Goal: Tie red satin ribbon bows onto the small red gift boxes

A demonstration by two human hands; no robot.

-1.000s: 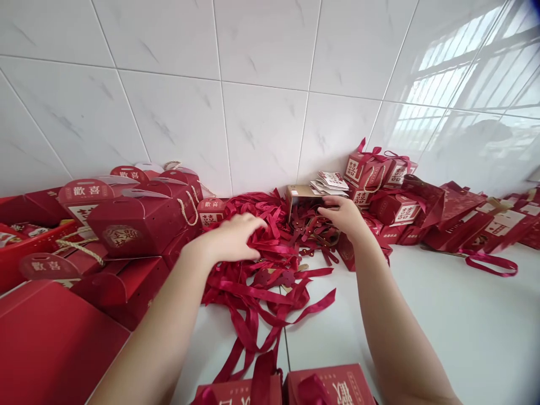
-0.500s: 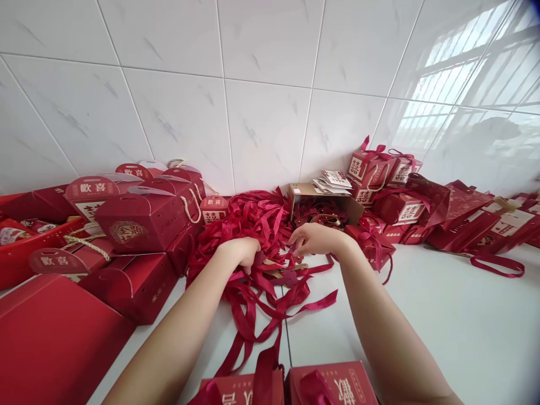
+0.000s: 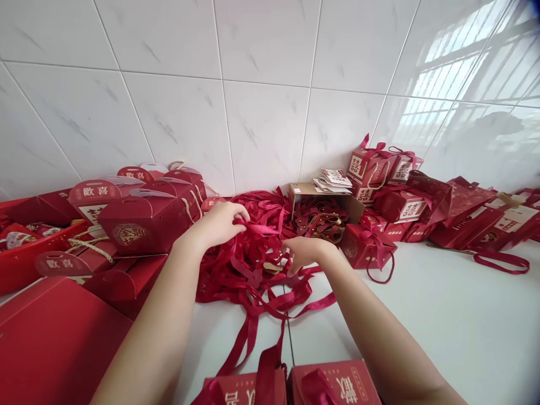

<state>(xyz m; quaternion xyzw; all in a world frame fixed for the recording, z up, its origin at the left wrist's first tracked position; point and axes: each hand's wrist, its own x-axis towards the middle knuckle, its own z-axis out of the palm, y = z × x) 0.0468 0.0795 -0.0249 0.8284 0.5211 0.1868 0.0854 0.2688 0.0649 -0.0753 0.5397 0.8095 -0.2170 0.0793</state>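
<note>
My left hand is closed on a red satin ribbon, pinched at the fingertips over the left part of a loose ribbon heap. At the heap's right side my right hand hangs with its fingers bent down and apart, and nothing shows between them. A dark red and tan paper tag lies among the ribbons between both hands. Two red gift boxes with white lettering, the left box and the right box, stand at the near edge with ribbon on them.
Stacked red boxes and a red plastic basket stand on the left. Behind my right hand is an open cardboard box of dark red tags. Ribboned boxes and red bags line the tiled wall.
My left hand has moved up and left from the heap's middle, lifting a ribbon. My right hand has shifted slightly down and left.
</note>
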